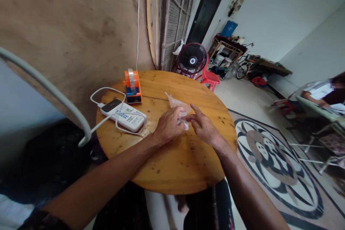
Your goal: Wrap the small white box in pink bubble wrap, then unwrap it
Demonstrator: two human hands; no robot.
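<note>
A translucent plastic bag (176, 103) lies crumpled on the round wooden table (161, 172), with a whitish part of it bunched between my two hands. My left hand (170, 124) is closed on this part, thumb and fingers pinching it. From the other side, my right hand (204, 126) meets the plastic with its fingertips, the index finger lifted away and the others bent in. Its exact grip is partly hidden. An orange and blue tape dispenser (132, 88) with a roll of clear tape stands near the back left edge of the table.
A white power bank (126, 116) with a looped white cable lies on the table's left side. Behind the table are a fan (192, 60) and a red plastic chair (210, 77). A person (318, 91) sits at another table on the far right.
</note>
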